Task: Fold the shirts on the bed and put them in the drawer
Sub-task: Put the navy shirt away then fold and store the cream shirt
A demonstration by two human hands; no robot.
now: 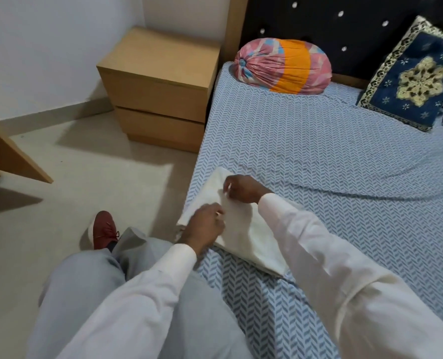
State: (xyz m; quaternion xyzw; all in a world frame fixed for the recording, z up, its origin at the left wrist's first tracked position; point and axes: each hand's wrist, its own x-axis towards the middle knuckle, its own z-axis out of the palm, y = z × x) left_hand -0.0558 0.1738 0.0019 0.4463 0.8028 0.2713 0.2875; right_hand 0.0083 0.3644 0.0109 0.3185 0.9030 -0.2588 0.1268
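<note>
A smooth white cloth shirt (pixel 243 237), folded into a flat rectangle, lies at the near left edge of a bed with a blue-and-white herringbone sheet (pixel 318 164). Its long axis runs diagonally, from the bed's edge toward the lower right. The left hand (pixel 207 222) and right hand (pixel 242 189) both pinch its top layer with curled fingers.

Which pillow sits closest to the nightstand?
The round pink-and-orange pillow, right beside the nightstand. The square blue cushion lies farther right, against the headboard.
</note>
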